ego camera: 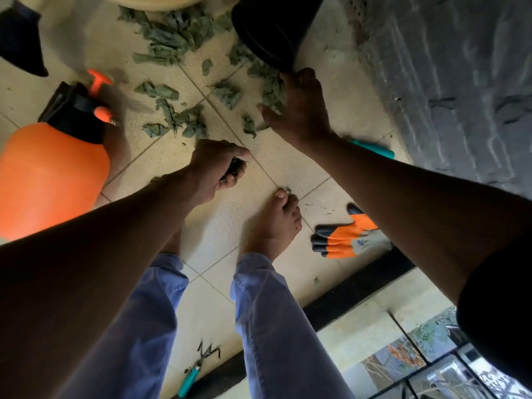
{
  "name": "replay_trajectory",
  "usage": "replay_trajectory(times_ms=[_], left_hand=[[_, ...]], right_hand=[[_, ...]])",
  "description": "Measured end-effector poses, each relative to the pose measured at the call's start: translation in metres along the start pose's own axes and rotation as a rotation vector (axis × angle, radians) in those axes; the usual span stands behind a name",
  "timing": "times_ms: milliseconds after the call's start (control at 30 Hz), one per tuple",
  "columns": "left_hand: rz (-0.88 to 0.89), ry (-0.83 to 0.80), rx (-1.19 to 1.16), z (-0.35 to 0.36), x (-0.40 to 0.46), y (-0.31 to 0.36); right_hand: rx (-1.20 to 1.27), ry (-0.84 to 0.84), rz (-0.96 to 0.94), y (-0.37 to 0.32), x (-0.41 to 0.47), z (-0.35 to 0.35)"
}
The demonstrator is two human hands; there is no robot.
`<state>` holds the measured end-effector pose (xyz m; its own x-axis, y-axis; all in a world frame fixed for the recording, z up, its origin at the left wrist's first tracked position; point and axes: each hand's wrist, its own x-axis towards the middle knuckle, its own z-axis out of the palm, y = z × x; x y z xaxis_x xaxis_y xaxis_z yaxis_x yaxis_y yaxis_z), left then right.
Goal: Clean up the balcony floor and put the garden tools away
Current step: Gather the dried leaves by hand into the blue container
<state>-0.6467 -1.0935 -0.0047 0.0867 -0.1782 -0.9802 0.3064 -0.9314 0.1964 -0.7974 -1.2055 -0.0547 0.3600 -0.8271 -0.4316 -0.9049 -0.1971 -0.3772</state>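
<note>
- Fingers of the right hand are curled down over a clump of the green leaf scraps, pinching it against the floor right beside the black pot; fingers of the left hand are closed round a small dark wad, which looks like leaves already gathered.
- The bulk of the scraps lies ahead of both hands — a loose band running from the right hand across to the left, toward the orange sprayer.
- The nearest loose pieces sit just beyond the left hand's knuckles, between the two hands, so I judge the left hand closer to them, though it is already full.
- Tools lie apart from the litter: an orange-and-grey glove by the right foot, a teal-handled hand rake back by the legs, another teal handle under the right forearm.
</note>
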Motion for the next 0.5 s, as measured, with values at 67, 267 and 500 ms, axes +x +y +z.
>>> replay_trajectory(times_ms=[67, 267, 500], left_hand=[[0.000, 0.004, -0.007, -0.001, -0.001, -0.001], [0.003, 0.011, -0.002, -0.009, -0.001, -0.008], [-0.014, 0.016, 0.003, -0.019, -0.008, -0.012]], right_hand=[[-0.120, 0.002, -0.014, -0.008, -0.002, 0.000], [-0.284, -0.138, -0.051, -0.024, 0.005, -0.001], [-0.254, -0.168, -0.161, -0.024, -0.007, 0.008]])
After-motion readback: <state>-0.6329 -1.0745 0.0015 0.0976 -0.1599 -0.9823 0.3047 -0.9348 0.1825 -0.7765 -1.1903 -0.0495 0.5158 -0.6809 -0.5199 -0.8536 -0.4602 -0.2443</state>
